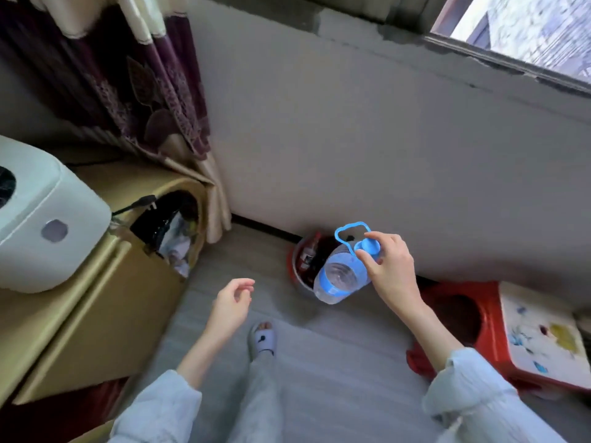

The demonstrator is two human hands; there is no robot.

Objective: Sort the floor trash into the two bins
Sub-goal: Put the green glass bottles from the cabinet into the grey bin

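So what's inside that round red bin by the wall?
The round red bin holds a dark bottle with a red cap. The clear blue-capped plastic bottle in the right hand covers the rest.

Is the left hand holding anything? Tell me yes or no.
No: the left hand hangs empty with loosely curled fingers, while the right hand grips the clear bottle by its blue cap.

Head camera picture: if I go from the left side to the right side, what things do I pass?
White machine → box of trash → left hand → round bin → bottle → right hand → red stool → paint tray.
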